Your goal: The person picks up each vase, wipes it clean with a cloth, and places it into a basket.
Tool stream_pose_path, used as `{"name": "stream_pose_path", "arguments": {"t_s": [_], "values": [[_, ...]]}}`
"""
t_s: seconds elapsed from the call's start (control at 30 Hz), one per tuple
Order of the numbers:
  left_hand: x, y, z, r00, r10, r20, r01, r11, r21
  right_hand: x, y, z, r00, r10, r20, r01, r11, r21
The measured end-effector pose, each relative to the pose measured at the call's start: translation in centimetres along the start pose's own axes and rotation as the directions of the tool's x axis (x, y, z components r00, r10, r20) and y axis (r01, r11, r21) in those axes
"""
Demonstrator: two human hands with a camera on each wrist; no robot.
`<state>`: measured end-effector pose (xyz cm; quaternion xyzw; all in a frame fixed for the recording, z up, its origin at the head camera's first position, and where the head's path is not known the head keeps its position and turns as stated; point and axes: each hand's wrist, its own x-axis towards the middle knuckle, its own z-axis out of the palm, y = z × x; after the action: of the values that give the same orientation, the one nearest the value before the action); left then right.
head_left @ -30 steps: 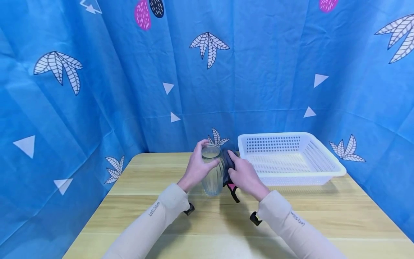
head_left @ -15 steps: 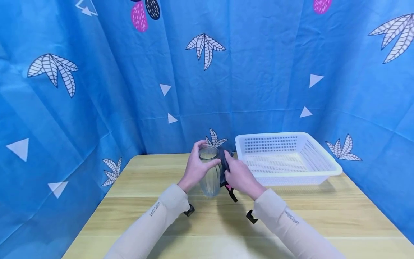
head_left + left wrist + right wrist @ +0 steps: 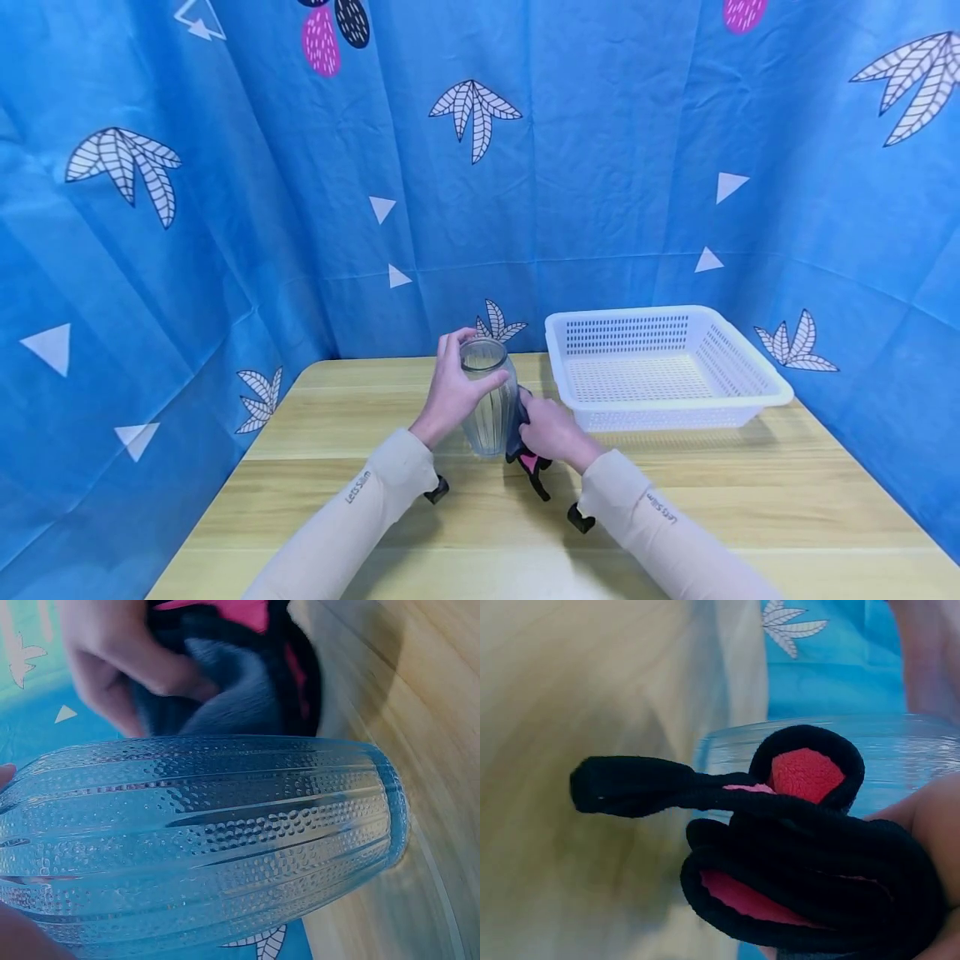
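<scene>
A clear ribbed glass vase [image 3: 491, 417] stands upright on the table, its dimpled side filling much of the left wrist view. My left hand [image 3: 456, 387] grips it near the rim, thumb on the near side and fingers behind. In my right hand [image 3: 553, 432] is a folded cloth [image 3: 817, 862], dark grey and pink with black edging. The cloth lies against the right side of the vase, and a black-edged end hangs below the hand. Bunched grey fabric shows between the right fingers [image 3: 176, 675] in the left wrist view.
A white perforated plastic basket [image 3: 667, 404] stands on the wooden table [image 3: 360, 517] to the right of the vase. Blue patterned curtains [image 3: 465, 225] hang behind the table and along both sides.
My right hand has slid down the side of the vase with the cloth, toward its base. The left hand keeps its grip near the rim. The head view has shifted slightly.
</scene>
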<state>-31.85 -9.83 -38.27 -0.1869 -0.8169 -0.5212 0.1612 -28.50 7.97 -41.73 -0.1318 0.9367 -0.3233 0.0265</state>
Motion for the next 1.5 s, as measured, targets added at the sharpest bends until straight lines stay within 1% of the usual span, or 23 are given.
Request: {"name": "stream_pose_path", "arguments": {"t_s": [0.1,0.2,0.3,0.43,0.57,0.77,0.9,1.03,1.13,1.23,1.27,1.37,1.5], "values": [[-0.1,0.0,0.0,1.0,-0.005,-0.008,0.005,1.0,0.015,0.1,0.5,0.5,0.999,0.007,0.046,-0.007,1.0,-0.005],[-0.1,0.1,-0.1,1.0,0.004,-0.015,-0.004,1.0,0.012,0.1,0.9,0.8,0.998,0.02,0.058,-0.022,0.999,0.024],[-0.1,0.3,-0.2,1.0,0.005,-0.022,-0.004,1.0,0.011,0.0,0.9,0.8,0.999,0.031,0.037,-0.033,0.998,0.058],[-0.3,0.6,-0.5,1.0,-0.018,-0.023,0.018,1.0,0.013,-0.2,0.7,0.7,0.999,0.044,-0.012,-0.043,0.995,0.094],[-0.3,0.5,-0.8,1.0,-0.029,-0.007,0.029,1.0,-0.006,-0.6,0.3,0.3,0.998,0.034,-0.059,-0.027,0.993,0.114],[-0.3,0.5,-0.8,1.0,-0.017,0.023,0.017,1.0,-0.005,-1.0,-0.7,-1.2,0.992,0.008,-0.127,0.008,0.992,0.13],[-0.2,0.7,-0.8,1.0,-0.018,0.026,0.018,1.0,0.013,-1.1,-1.5,-2.4,0.977,-0.027,-0.211,0.045,0.996,0.082],[-0.3,0.9,-0.8,1.0,-0.021,0.018,0.02,0.998,0.055,-1.3,-2.3,-3.2,0.963,-0.046,-0.267,0.059,0.997,0.041],[-0.3,1.1,-0.8,1.0,-0.012,0.016,0.011,0.997,0.072,-1.6,-2.9,-3.6,0.945,-0.08,-0.318,0.091,0.996,0.018],[-0.3,1.1,-0.7,1.0,-0.007,0.02,0.005,0.997,0.071,-1.9,-3.4,-3.9,0.918,-0.132,-0.373,0.137,0.991,-0.013],[-0.3,1.1,-0.7,1.0,-0.009,0.022,0.007,0.998,0.069,-2.0,-3.6,-4.0,0.916,-0.138,-0.376,0.143,0.99,-0.015],[-0.2,1.0,-0.5,1.0,-0.015,0.025,0.014,0.998,0.063,-2.0,-3.8,-4.0,0.924,-0.135,-0.358,0.136,0.99,-0.024],[-0.2,0.9,-0.3,1.0,-0.017,0.024,0.016,0.999,0.05,-1.5,-3.5,-3.6,0.952,-0.086,-0.293,0.083,0.996,-0.026]]}}
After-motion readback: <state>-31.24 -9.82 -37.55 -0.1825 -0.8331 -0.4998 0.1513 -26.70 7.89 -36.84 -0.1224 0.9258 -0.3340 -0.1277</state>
